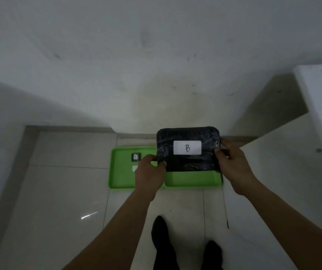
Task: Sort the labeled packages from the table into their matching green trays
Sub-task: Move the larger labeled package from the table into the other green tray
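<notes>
My left hand (150, 173) and right hand (232, 164) both grip the black package (188, 162) by its side edges, white B label (187, 147) facing up. I hold it in the air over the right tray (193, 179); the left tray (120, 176) sits beside it on the tiled floor (59, 191), with a small dark item (135, 156) inside.

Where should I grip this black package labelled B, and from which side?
Take the black package by its two short ends, one from each side, as the left hand and right hand do now. It is flat, wide and wrapped in slick film, so thumbs on top and fingers beneath each end probably hold it level, with the B label readable above the green trays.
</notes>
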